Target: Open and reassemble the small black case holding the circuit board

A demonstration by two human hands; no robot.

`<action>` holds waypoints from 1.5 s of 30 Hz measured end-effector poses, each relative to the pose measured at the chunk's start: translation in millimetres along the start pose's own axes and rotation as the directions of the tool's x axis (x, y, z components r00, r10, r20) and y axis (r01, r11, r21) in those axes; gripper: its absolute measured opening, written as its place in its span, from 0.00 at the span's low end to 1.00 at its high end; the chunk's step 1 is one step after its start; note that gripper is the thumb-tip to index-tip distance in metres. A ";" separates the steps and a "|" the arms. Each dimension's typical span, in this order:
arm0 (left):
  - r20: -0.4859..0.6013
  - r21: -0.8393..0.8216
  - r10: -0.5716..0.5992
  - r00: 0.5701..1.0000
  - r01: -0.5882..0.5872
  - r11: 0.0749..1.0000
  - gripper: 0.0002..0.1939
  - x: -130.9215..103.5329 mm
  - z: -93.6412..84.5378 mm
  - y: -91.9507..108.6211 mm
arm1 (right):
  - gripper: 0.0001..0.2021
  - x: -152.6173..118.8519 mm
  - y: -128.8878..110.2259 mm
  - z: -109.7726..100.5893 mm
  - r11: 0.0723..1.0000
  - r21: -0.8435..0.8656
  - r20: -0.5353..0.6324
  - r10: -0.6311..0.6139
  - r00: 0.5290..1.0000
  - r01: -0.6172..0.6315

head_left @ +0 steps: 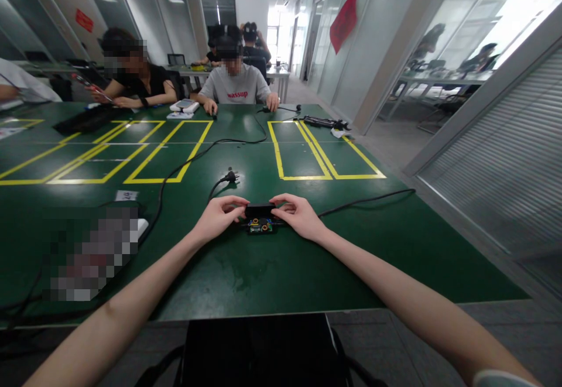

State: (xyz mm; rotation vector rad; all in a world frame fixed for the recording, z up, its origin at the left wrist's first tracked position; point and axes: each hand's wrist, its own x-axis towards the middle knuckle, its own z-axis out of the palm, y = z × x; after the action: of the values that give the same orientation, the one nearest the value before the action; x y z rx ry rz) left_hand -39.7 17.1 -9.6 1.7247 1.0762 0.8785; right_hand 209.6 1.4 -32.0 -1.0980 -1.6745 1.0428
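Fingers of my left hand (213,219) and right hand (298,214) grip the opposite short ends of an oblong black plastic shell (259,211); neither hand is nearer to it. From where I watch, its long axis runs left to right, straight between my fingertips, and it sits in front of my body, roughly centred. Directly on my side of it lies a small green circuit board with copper-coloured rings (261,226), its long side about parallel to the shell's. The two look very close; I cannot tell whether they touch, nor see the shell's underside.

Outward from there, a black cable (373,198) runs off to the right from behind my right hand. Beyond my left hand, a black pronged plug (230,178) lies on the green counter (211,293), its lead curving back towards my wrist. These leads are the nearest things I would brush on the sides. The counter's near edge is well apart from the board, towards me. Farther left lies a blurred, pixelated object (94,252); yellow tape outlines (305,178) are on the far side, before a person in a grey shirt (237,82).
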 end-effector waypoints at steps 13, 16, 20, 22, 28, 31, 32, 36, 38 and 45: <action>-0.001 -0.041 -0.010 1.000 0.010 0.999 0.16 -0.4 -0.8 2.4 | 0.15 -0.5 2.7 -1.7 0.999 0.038 0.025 0.012 1.000 -0.013; 0.003 -0.035 -0.012 1.000 0.012 0.999 0.16 -0.4 -0.9 3.9 | 0.14 -1.6 -0.4 -2.6 1.000 0.008 0.028 -0.004 1.000 0.004; 0.036 -0.013 -0.008 0.999 0.009 1.000 0.16 -1.0 -1.6 5.0 | 0.12 -3.2 -7.3 -3.9 0.991 -0.064 0.063 -0.118 0.991 0.122; 0.046 -0.001 -0.015 0.999 0.015 1.000 0.15 -1.3 -1.6 4.6 | 0.11 -3.8 -9.8 -4.6 0.982 -0.085 0.080 -0.164 0.983 0.171; 0.045 0.017 -0.035 0.998 0.034 0.999 0.15 -1.3 -1.8 3.4 | 0.10 -4.8 -10.8 -6.5 0.970 -0.119 0.100 -0.199 0.975 0.210; 0.050 0.023 -0.026 0.998 0.025 0.999 0.15 -2.0 -1.9 3.9 | 0.10 -5.3 -11.4 -7.4 0.962 -0.137 0.112 -0.222 0.969 0.237; 0.054 0.022 -0.021 0.998 0.020 1.000 0.15 -2.4 -1.9 4.2 | 0.10 -5.6 -12.0 -7.7 0.957 -0.146 0.117 -0.234 0.965 0.250; 0.067 0.021 0.022 0.998 -0.023 1.000 0.16 -3.8 -1.3 6.4 | 0.08 -7.1 -14.7 -8.8 0.930 -0.204 0.145 -0.279 0.949 0.305; 0.073 0.031 0.044 0.996 -0.047 0.998 0.16 -4.2 -0.6 7.6 | 0.07 -8.0 -15.7 -8.9 0.919 -0.219 0.159 -0.299 0.941 0.329; 0.090 0.089 0.074 0.993 -0.082 0.993 0.15 -5.7 2.9 5.3 | 0.08 -9.8 -15.3 -7.9 0.841 -0.311 0.210 -0.394 0.895 0.443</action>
State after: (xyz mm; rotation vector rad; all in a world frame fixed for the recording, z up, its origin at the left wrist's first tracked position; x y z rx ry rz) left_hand -37.7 9.7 -6.3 1.8754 1.0120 0.8053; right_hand 216.0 -10.5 -17.4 -0.8233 -2.1530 0.5545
